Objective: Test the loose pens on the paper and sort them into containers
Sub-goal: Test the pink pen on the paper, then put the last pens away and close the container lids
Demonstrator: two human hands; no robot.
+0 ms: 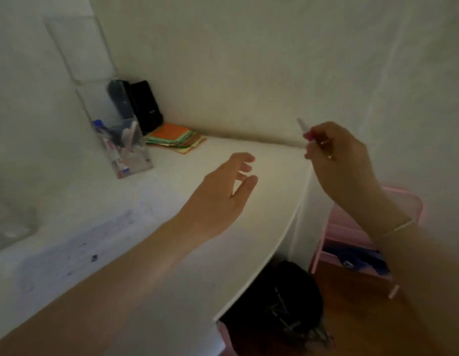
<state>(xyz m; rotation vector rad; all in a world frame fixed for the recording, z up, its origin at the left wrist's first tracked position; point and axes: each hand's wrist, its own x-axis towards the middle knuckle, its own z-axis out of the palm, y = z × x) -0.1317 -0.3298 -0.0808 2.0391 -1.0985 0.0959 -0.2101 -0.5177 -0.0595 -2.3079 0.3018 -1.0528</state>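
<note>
At the right of the frame the right hand [338,160] was raised above the far edge of the white table [172,253], its grip pinched on a pale pen [304,129] whose tip pointed up and to the left against the wall. The left hand [223,194] reached over the middle of the table with its fingers loosely spread and its grip apart, holding nothing. In the upper left, a clear container [125,147] stood near the corner with several pens standing inside it. Just to its right lay a stack of coloured paper squares [175,138], and behind them a dark case [145,106] leaned on the wall. Blue scribbles [77,250] marked the table surface at the lower left. A pink cart [351,240] stood at the right.
</note>
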